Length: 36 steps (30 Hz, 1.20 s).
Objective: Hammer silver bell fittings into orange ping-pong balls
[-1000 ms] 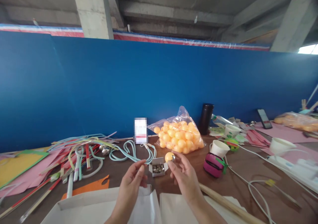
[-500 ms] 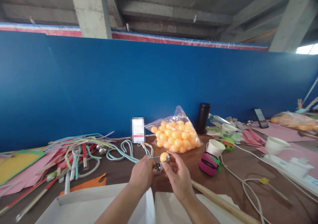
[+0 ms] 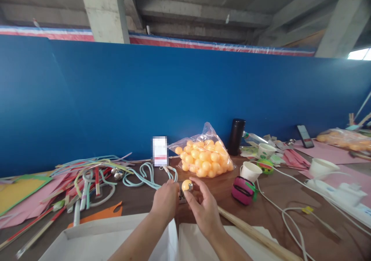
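Observation:
My right hand [image 3: 205, 211] pinches an orange ping-pong ball [image 3: 186, 185] between thumb and fingers. A small shiny silver piece [image 3: 191, 187], too small to name, sits at the ball's right side by my fingertips. My left hand [image 3: 165, 202] is closed on a small pale box [image 3: 182, 201], mostly hidden behind the hands. Small dark metallic bits [image 3: 181, 195] show inside the box. The ball is just above the box. Behind my hands stands a clear plastic bag [image 3: 207, 131] full of orange ping-pong balls [image 3: 206, 166].
A white tray [image 3: 68, 236] and wooden stick [image 3: 249, 230] lie nearest me. Skipping ropes [image 3: 143, 179] and coloured sticks [image 3: 43, 226] pile up leftward. Rightward are a magenta pouch [image 3: 242, 191], paper cup [image 3: 249, 172], black bottle [image 3: 237, 137], cables [image 3: 290, 214] and power strip [image 3: 324, 193].
My right hand has shifted slightly left with the ping-pong ball, closer to my left hand. Less of the small box shows now.

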Tool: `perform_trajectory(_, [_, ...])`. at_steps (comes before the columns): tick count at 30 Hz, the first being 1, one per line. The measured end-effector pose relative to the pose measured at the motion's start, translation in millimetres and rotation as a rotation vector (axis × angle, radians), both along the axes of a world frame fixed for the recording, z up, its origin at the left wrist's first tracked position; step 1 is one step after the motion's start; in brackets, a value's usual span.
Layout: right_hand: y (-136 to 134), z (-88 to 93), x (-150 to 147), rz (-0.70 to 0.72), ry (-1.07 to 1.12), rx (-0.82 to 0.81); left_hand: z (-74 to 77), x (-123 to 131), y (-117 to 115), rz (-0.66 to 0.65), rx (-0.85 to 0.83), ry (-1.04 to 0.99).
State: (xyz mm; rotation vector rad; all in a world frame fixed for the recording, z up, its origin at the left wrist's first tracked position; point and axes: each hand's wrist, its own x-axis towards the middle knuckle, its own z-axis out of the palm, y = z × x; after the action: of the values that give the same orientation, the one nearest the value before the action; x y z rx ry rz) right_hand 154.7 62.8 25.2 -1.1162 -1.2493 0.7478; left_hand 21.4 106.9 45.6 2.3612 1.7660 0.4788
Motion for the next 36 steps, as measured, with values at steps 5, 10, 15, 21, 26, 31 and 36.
perform_trajectory(5, [1,-0.1,0,0.028,0.029,-0.034,3.6,-10,1,0.064,-0.001,-0.187])
perform_trajectory(10, [0,3.4,-2,0.161,0.134,-0.163,1.9,-21,-4,0.146,-0.238,-0.632])
perform_trajectory(15, [0,1.9,-6,0.223,0.179,-0.25,-5.3,-25,-18,0.201,-0.451,-1.259])
perform_trajectory(21, [3,-4.1,-7,0.265,0.172,-0.252,0.5,-22,-31,0.1,-0.497,-1.533])
perform_trajectory(26, [2,-5.6,-7,0.275,0.14,-0.227,0.2,-21,-30,0.083,-0.485,-1.479])
perform_trajectory(31, [-3,-5.1,-6,0.232,0.001,-0.14,-1.2,-24,-27,0.08,-0.51,-1.497])
perform_trajectory(36, [-6,-2.7,-4,0.161,-0.1,-0.108,0.8,-24,-27,0.121,-0.543,-1.485])
